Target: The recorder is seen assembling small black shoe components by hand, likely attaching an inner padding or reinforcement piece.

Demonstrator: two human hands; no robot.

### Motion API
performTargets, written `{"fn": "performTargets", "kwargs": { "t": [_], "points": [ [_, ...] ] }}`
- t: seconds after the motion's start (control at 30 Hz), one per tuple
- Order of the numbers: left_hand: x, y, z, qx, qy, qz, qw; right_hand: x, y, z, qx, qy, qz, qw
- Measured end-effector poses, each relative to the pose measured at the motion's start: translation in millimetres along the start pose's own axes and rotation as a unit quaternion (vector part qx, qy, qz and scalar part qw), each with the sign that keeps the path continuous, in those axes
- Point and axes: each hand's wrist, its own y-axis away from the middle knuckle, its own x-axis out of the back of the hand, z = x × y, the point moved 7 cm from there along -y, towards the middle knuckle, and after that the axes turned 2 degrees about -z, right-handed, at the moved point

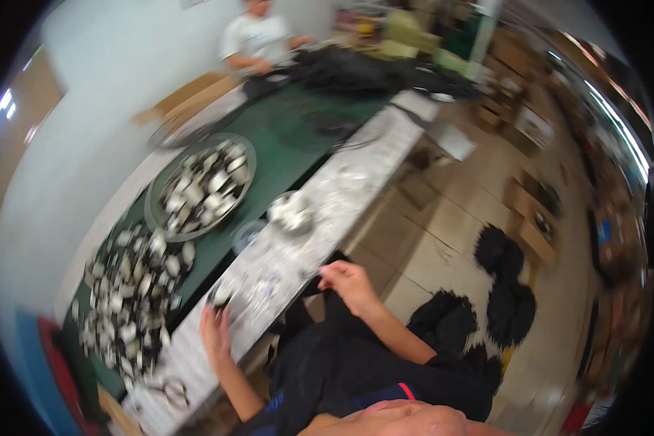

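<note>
My left hand [216,336] is at the near edge of the white-covered strip of the bench. Between its fingertips is a small black-and-white piece [221,297] like those in the pile, blurred by motion. My right hand [347,285] is over the bench's front edge, thumb and fingers pinched together; what they hold, if anything, is too small to make out. Beyond my hands stands a round bowl [291,214] of small white pieces, with a clear round tub [249,237] beside it. A heap of black-and-white pieces [132,301] spreads at the left.
A large basin [250,163] of similar pieces rests on the green bench top [287,120]. Scissors [173,393] lie near left. A co-worker [258,40] sits at the far end by dark bundles [356,69]. Black bundles [511,312] and open cartons [534,218] occupy the floor at right.
</note>
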Motion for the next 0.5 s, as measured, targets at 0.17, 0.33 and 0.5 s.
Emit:
{"fn": "performTargets", "kwargs": {
  "t": [0.17, 0.33, 0.5],
  "points": [
    [-90, 4, -18, 0.057, 0.074, -0.082, 0.992, -21, -5, -24, -0.015, -0.243, -0.024, 0.97],
    [-136, 16, -4, 0.061, 0.13, -0.099, 0.985, -54, 2, -47, 0.016, -0.127, -0.053, 0.99],
    [-153, 25, 2, 0.06, 0.134, -0.143, 0.979, -90, -2, -67, 0.137, 0.091, -0.102, 0.981]
  ]
}}
